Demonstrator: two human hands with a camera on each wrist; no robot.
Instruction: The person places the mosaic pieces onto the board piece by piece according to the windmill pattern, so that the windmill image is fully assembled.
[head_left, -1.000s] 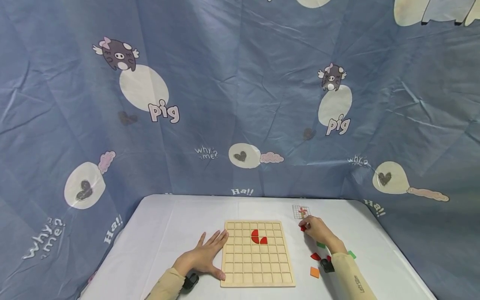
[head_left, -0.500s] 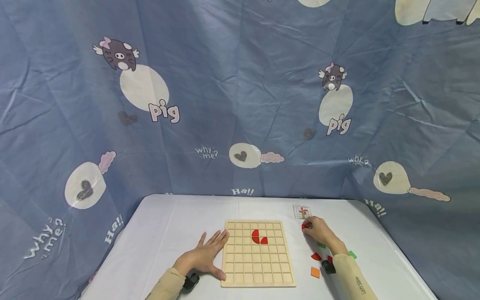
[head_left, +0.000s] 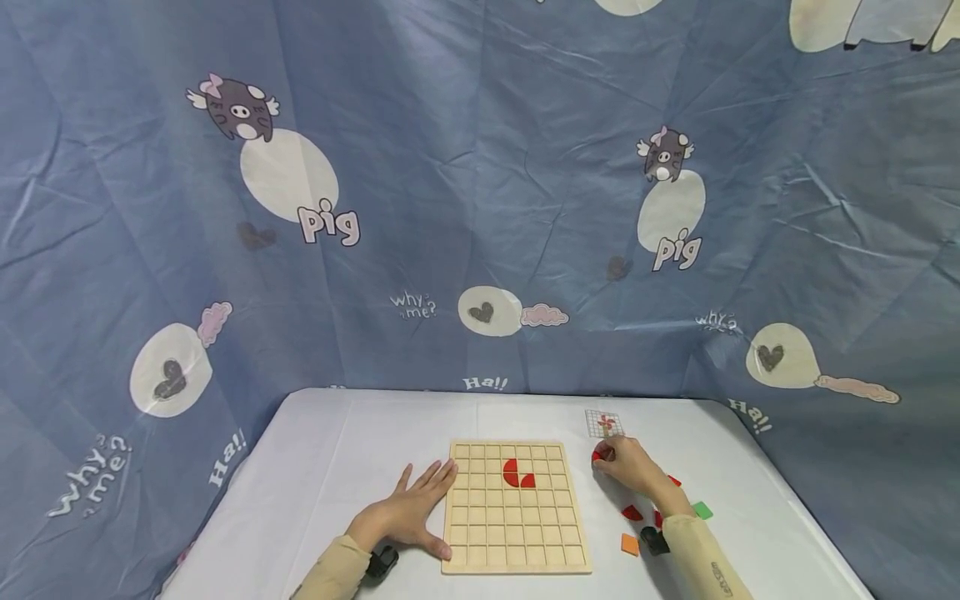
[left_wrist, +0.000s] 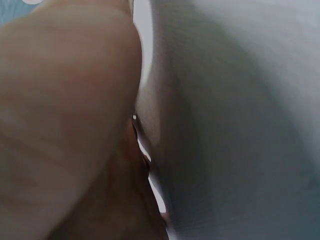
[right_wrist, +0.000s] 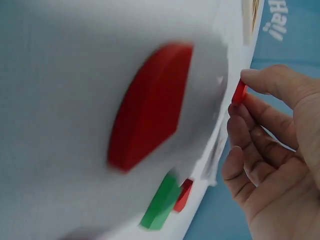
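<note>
My right hand [head_left: 630, 467] pinches a red quarter-circle tile [head_left: 597, 456] between thumb and fingertips, to the right of a wooden grid board [head_left: 495, 497]. In the right wrist view, the red tile [right_wrist: 239, 92] stands on edge between thumb and index finger, the other fingers loosely bent. My left hand [head_left: 408, 512] lies with fingers spread, its fingertips and thumb on the board's left edge. Two red pieces sit in the board's upper middle: a half-circle shape [head_left: 511, 474] and a quarter circle [head_left: 528, 481]. The left wrist view is mostly filled by the hand [left_wrist: 65, 110].
A small printed pattern card [head_left: 602, 419] lies behind the right hand. Loose tiles lie around the right forearm: a red quarter circle [head_left: 632, 513], an orange square [head_left: 630, 544], a green tile [head_left: 702, 510] and a red one [head_left: 674, 481]. A blue patterned curtain [head_left: 420, 208] hangs behind the white table [head_left: 375, 433].
My right hand has shifted slightly left toward the board with the red tile. A red tile beside the forearm has come into view; a green one is now covered. The left hand stays put.
</note>
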